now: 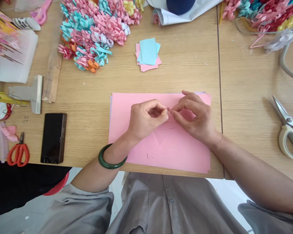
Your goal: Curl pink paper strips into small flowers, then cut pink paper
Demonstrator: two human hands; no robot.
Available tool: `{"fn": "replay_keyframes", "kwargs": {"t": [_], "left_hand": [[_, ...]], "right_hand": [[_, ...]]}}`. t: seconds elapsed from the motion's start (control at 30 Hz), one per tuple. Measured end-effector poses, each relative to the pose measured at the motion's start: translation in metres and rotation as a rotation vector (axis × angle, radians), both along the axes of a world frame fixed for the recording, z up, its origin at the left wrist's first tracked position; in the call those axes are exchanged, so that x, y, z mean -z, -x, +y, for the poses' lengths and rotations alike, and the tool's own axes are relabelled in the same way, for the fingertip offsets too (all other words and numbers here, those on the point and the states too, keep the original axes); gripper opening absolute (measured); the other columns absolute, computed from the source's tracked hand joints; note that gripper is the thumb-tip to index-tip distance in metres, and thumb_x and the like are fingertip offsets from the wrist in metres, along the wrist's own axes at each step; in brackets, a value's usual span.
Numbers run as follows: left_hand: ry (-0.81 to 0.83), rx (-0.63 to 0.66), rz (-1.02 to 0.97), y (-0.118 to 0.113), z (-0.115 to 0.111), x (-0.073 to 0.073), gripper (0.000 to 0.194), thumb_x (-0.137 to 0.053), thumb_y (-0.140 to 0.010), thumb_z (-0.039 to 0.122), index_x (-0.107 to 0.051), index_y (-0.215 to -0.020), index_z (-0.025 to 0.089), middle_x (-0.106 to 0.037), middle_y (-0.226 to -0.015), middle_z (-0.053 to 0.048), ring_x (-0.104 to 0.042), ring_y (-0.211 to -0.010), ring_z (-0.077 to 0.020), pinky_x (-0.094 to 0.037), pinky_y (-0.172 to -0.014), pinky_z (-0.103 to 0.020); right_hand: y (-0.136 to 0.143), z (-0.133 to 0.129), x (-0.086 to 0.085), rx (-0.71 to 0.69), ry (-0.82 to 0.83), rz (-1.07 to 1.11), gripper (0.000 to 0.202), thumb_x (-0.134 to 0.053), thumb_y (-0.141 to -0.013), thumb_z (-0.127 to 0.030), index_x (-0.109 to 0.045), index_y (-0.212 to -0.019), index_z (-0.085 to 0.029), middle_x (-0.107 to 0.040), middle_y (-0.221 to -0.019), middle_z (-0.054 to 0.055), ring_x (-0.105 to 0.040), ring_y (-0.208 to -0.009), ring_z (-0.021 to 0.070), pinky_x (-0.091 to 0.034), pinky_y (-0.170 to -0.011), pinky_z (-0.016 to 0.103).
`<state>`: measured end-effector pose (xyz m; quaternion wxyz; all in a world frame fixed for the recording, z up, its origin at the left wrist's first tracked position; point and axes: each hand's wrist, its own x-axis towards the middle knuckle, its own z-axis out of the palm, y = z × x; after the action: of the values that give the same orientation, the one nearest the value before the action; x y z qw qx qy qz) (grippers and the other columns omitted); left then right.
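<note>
Fingers [180, 117]: left hand [146, 118], right hand [196, 117] pinch tiny piece [168, 109] over pink sheet [178, 149].
Tiny piece: probably being shaped; next needs steadiness.

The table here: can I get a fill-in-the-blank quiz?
The left hand and right hand are above a large ____ sheet. The bangle circles the ____ arm. The small paper stack has a ____ piece on top. Between the red scissors and that sheet lies a black ____.
Answers: pink; left; blue; phone.

Wooden table [185, 76]: pink sheets [178, 146], black phone [53, 138], red-handled scissors [19, 150].
</note>
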<state>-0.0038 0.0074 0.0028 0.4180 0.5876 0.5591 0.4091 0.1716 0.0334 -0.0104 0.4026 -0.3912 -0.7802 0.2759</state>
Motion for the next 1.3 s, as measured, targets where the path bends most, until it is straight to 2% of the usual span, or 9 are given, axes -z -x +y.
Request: {"fn": "replay_keyframes", "kwargs": {"t": [0.07, 0.13, 0.3, 0.4, 0.53, 0.63, 0.83, 1.03, 1.3], "left_hand": [[-0.097, -0.053, 0.106, -0.003, -0.002, 0.0, 0.008, -0.068, -0.077, 0.016, -0.069, -0.069, 0.017, -0.075, -0.074, 0.0, -0.069, -0.064, -0.0121, -0.059, -0.064, -0.023], [-0.103, -0.046, 0.079, -0.003, -0.001, -0.001, 0.007, -0.067, -0.079, 0.017, -0.071, -0.073, 0.017, -0.075, -0.076, 0.0, -0.07, -0.067, -0.0125, -0.06, -0.068, -0.023], [0.226, 0.113, -0.322, 0.004, 0.005, -0.004, 0.019, -0.064, -0.089, 0.03, -0.076, -0.09, 0.016, -0.078, -0.09, -0.005, -0.076, -0.079, -0.019, -0.064, -0.075, -0.031], [0.302, 0.12, -0.396, 0.007, 0.007, -0.006, 0.023, -0.068, -0.088, 0.036, -0.077, -0.094, 0.016, -0.078, -0.094, -0.008, -0.077, -0.083, -0.0221, -0.065, -0.079, -0.036], [0.329, 0.12, -0.394, 0.007, 0.006, -0.004, 0.028, -0.073, -0.084, 0.041, -0.078, -0.095, 0.016, -0.079, -0.087, -0.008, -0.077, -0.082, -0.0242, -0.066, -0.08, -0.04], [0.32, 0.098, -0.366, 0.007, 0.005, -0.001, 0.027, -0.075, -0.081, 0.04, -0.079, -0.093, 0.016, -0.079, -0.084, -0.007, -0.077, -0.078, -0.0234, -0.067, -0.076, -0.039], [0.239, 0.057, -0.312, 0.005, 0.005, 0.0, 0.02, -0.078, -0.079, 0.034, -0.078, -0.086, 0.016, -0.079, -0.081, -0.005, -0.077, -0.073, -0.02, -0.067, -0.072, -0.034], [0.111, 0.039, -0.196, 0.004, 0.003, 0.0, 0.02, -0.074, -0.082, 0.036, -0.076, -0.084, 0.016, -0.078, -0.081, -0.004, -0.076, -0.072, -0.0174, -0.066, -0.072, -0.029], [0.241, 0.088, -0.345, 0.006, 0.006, -0.004, 0.027, -0.068, -0.088, 0.038, -0.077, -0.09, 0.013, -0.079, -0.09, -0.008, -0.077, -0.077, -0.0204, -0.066, -0.073, -0.032]], "right_hand": [[0.001, -0.001, 0.0, -0.023, -0.009, -0.009, 0.015, -0.062, -0.089, -0.025, -0.06, -0.073, -0.027, -0.066, -0.067, -0.001, -0.064, -0.074, 0.0202, -0.052, -0.105, 0.049], [0.001, -0.002, -0.001, -0.021, -0.013, -0.012, 0.015, -0.061, -0.089, -0.025, -0.059, -0.073, -0.026, -0.065, -0.067, -0.001, -0.064, -0.075, 0.0203, -0.052, -0.105, 0.048], [-0.001, -0.001, -0.005, 0.034, 0.005, 0.029, 0.012, -0.062, -0.088, -0.022, -0.059, -0.076, -0.025, -0.065, -0.072, -0.001, -0.063, -0.074, 0.0179, -0.048, -0.108, 0.051], [-0.002, 0.0, -0.006, 0.042, 0.024, 0.026, 0.013, -0.061, -0.089, -0.023, -0.058, -0.076, -0.024, -0.064, -0.071, -0.002, -0.061, -0.074, 0.0169, -0.047, -0.109, 0.052], [-0.002, 0.001, -0.004, 0.038, 0.027, 0.002, 0.013, -0.061, -0.089, -0.024, -0.058, -0.076, -0.024, -0.064, -0.071, -0.001, -0.061, -0.074, 0.0172, -0.048, -0.109, 0.052], [-0.002, 0.002, -0.003, 0.04, 0.022, -0.004, 0.013, -0.062, -0.088, -0.023, -0.059, -0.075, -0.024, -0.064, -0.071, -0.001, -0.062, -0.074, 0.0178, -0.048, -0.108, 0.052], [-0.002, 0.001, 0.0, 0.032, 0.017, 0.0, 0.013, -0.064, -0.088, -0.024, -0.06, -0.076, -0.024, -0.064, -0.071, -0.001, -0.062, -0.075, 0.0178, -0.049, -0.107, 0.05], [-0.002, 0.001, 0.001, 0.005, 0.019, -0.005, 0.011, -0.067, -0.087, -0.024, -0.061, -0.077, -0.025, -0.065, -0.071, -0.002, -0.062, -0.075, 0.0179, -0.047, -0.109, 0.05], [-0.003, 0.002, -0.001, 0.022, 0.03, 0.016, 0.012, -0.063, -0.089, -0.021, -0.06, -0.077, -0.023, -0.065, -0.073, -0.001, -0.062, -0.077, 0.0174, -0.047, -0.109, 0.05]]}}
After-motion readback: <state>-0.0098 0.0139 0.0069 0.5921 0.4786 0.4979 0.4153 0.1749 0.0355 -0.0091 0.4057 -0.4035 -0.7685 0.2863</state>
